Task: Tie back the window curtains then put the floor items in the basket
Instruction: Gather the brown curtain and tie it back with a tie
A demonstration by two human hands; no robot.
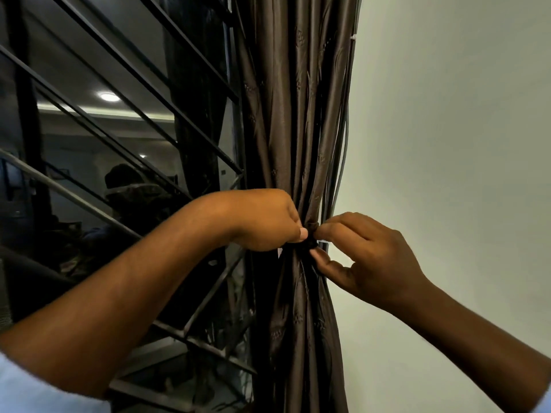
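A brown patterned curtain (295, 129) hangs gathered into a tight bunch beside the window. A dark tie-back (311, 240) wraps its narrowest part at mid height. My left hand (268, 222) grips the tie from the left with curled fingers, thumb tip against it. My right hand (360, 254) pinches the tie from the right between thumb and forefinger. The knot itself is mostly hidden between my fingers. No basket or floor items are in view.
The dark window (119, 174) with black metal bars (167, 96) fills the left side and reflects a ceiling light and a person. A plain pale wall (447, 144) is on the right. A grey cable (344, 150) runs down the curtain's right edge.
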